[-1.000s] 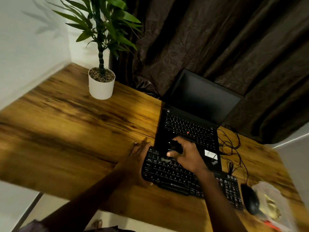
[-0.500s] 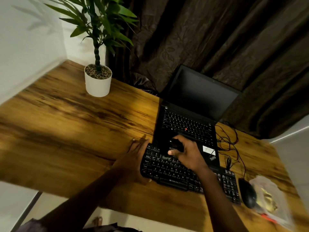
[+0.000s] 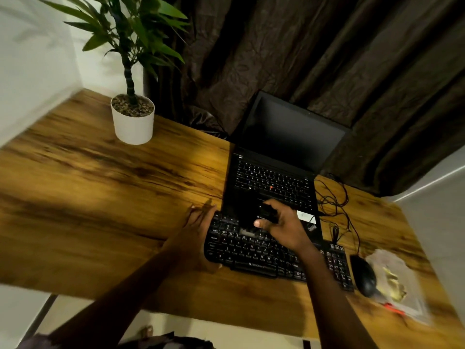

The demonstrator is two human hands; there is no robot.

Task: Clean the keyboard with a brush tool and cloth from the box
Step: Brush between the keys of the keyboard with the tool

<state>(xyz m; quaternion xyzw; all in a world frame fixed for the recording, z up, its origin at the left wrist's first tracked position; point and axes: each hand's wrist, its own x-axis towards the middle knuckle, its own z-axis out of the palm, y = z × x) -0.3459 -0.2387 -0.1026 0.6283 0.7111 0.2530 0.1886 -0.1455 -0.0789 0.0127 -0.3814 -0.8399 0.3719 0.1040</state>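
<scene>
Gripping a dark brush tool (image 3: 265, 213) in a curled right hand (image 3: 284, 227), a person sets its pale bristles on the upper-left keys of a black keyboard (image 3: 251, 253), which lies on a wooden table (image 3: 100, 197) just in front of an open laptop (image 3: 274, 177). The left hand (image 3: 193, 238), fingers straight, lies flat against the keyboard's left end. A black mouse (image 3: 363, 275) and a blurred clear plastic bag (image 3: 395, 280) sit right of the keyboard, with a potted plant (image 3: 132, 122) at the far left.
</scene>
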